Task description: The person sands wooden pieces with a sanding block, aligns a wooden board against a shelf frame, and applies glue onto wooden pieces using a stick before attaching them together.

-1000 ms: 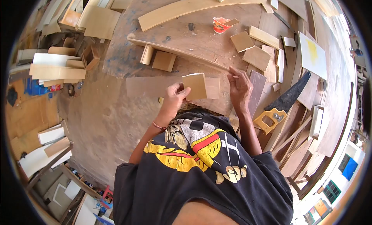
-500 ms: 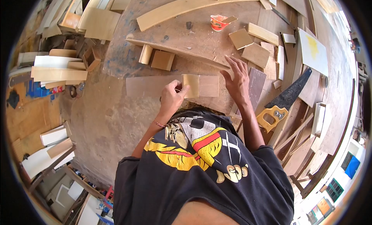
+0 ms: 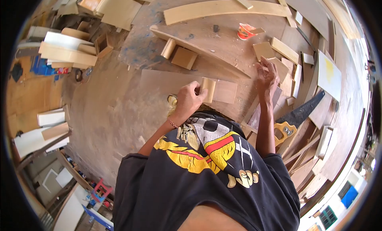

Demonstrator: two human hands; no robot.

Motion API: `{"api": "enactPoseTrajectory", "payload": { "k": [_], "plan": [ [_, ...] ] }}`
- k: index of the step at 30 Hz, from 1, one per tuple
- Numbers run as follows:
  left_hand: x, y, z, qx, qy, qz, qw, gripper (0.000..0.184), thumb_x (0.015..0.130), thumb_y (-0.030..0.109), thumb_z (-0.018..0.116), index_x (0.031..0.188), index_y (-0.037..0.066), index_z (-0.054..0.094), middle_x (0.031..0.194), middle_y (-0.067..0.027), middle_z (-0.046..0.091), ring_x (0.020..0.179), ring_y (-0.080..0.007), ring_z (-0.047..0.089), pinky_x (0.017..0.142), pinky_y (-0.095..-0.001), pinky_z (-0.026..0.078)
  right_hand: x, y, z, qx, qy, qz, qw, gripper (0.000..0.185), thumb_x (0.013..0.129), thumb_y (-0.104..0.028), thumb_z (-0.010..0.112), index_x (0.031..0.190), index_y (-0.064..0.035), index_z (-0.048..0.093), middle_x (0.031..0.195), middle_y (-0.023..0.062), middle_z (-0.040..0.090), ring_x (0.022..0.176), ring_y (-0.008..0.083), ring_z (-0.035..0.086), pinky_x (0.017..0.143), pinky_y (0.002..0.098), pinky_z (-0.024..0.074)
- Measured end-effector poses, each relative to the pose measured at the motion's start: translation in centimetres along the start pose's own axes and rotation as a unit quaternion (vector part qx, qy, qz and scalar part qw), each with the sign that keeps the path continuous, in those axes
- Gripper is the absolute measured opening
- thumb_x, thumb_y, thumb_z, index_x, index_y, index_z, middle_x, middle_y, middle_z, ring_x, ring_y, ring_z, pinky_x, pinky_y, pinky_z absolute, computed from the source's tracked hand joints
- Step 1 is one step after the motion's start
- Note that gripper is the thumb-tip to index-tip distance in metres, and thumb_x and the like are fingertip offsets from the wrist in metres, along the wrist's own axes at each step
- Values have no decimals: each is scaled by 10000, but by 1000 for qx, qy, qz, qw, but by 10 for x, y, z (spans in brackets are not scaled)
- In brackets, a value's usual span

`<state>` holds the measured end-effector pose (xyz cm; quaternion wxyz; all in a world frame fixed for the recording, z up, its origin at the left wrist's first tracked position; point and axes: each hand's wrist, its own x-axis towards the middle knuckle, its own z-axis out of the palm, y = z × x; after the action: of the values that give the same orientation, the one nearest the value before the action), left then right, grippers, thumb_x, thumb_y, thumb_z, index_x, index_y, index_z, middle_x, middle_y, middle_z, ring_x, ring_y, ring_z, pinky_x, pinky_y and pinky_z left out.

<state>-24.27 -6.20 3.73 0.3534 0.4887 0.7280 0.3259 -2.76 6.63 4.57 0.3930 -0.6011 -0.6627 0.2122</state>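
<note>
Between the thumb and fingers of my left hand [image 3: 190, 99] is a small wooden block [image 3: 208, 89], standing over a flat thin board [image 3: 226, 91] on the worktable. My right hand [image 3: 268, 74] hovers to the right of it, fingers curled apart, holding nothing. Beyond both hands a long narrow wooden strip [image 3: 203, 52] stretches across, with a small rounded block [image 3: 168, 48] and a square block [image 3: 184, 58] against its near side. A red and white cup [image 3: 245, 32] with a wood piece on it stands farther back.
A handsaw [image 3: 300, 116] with a yellow handle lies on the right among wood offcuts. A long curved board [image 3: 223, 10] lies at the back. Stacked boards [image 3: 67, 52] are on the left. A red stool [image 3: 102, 190] stands at the lower left.
The whole view has shifted, so the table things appear farther right. The block in my left hand has turned and shows a narrower face. My right hand opened, then its fingers curled partly again.
</note>
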Motion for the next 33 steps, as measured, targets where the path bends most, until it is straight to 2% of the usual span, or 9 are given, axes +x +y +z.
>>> {"api": "enactPoseTrajectory", "payload": {
  "k": [1, 3, 4, 7, 15, 18, 20, 23, 33],
  "plan": [
    [1, -1, -1, -4, 5, 3, 1000, 245, 765, 190, 631, 744, -49, 586, 630, -149, 600, 575, -188, 598, 557, -317, 461, -1, -5, 1, 3, -5, -6, 1000, 279, 751, -111, 684, 1018, -44, 636, 1000, 150, 618, 905, 293, 603, 795, 357, 472],
    [1, -3, -6, -6, 15, -7, 1000, 243, 765, 189, 631, 737, -48, 585, 625, -150, 598, 573, -193, 598, 556, -320, 460, -4, -17, -5, -97, -71, -123, 985, 371, 713, -138, 723, 1060, -60, 618, 1023, 140, 612, 947, 297, 582, 827, 374, 456],
    [2, -4, -8, -5, 17, -14, 1000, 241, 764, 188, 630, 730, -47, 584, 621, -151, 596, 571, -198, 599, 554, -322, 460, -9, -17, -2, -64, -119, -117, 984, 460, 673, -166, 751, 1096, -69, 598, 1041, 127, 606, 995, 296, 553, 858, 386, 435],
    [11, 0, -13, 5, 34, -4, 999, 230, 754, 188, 632, 726, -35, 586, 633, -166, 602, 572, -248, 606, 553, -337, 462, -15, -24, 9, -89, -181, -167, 965, 474, 666, -181, 753, 1098, -66, 595, 1041, 121, 604, 1019, 299, 534, 880, 391, 419],
    [42, 15, 4, 82, 52, 81, 992, 208, 711, 197, 650, 744, -4, 610, 688, -172, 606, 656, -325, 605, 614, -393, 474, -5, -9, 23, -99, -251, -118, 956, 399, 730, -118, 692, 1115, -72, 599, 1074, 134, 624, 962, 292, 592, 868, 377, 450],
    [45, 18, 11, 116, 52, 105, 986, 198, 709, 190, 645, 747, -2, 612, 725, -170, 604, 686, -325, 600, 641, -398, 473, -1, -12, 25, -54, -283, -69, 955, 327, 767, -100, 645, 1089, -54, 608, 994, 166, 642, 856, 294, 630, 780, 359, 479],
    [47, 19, 15, 108, 32, 96, 989, 203, 708, 193, 643, 751, -3, 611, 744, -169, 601, 704, -325, 595, 663, -397, 474, 6, -14, 26, -46, -311, -68, 947, 272, 770, -90, 605, 1038, -50, 621, 803, 206, 620, 729, 346, 621, 651, 389, 480],
    [51, 23, 17, 98, 29, 115, 988, 207, 713, 198, 637, 750, -4, 606, 734, -170, 598, 701, -324, 593, 664, -396, 474, 17, 2, 30, -19, -322, -116, 939, 248, 796, -90, 569, 1036, -51, 616, 776, 222, 596, 725, 358, 610, 635, 390, 470],
    [61, 36, 24, 137, -18, 147, 979, 195, 715, 191, 627, 743, -2, 615, 742, -184, 592, 714, -329, 601, 671, -406, 484, 58, 26, 44, 20, -381, -69, 922, 257, 819, -102, 546, 1056, -35, 619, 816, 209, 622, 761, 330, 615, 681, 366, 464]
  ]
}}
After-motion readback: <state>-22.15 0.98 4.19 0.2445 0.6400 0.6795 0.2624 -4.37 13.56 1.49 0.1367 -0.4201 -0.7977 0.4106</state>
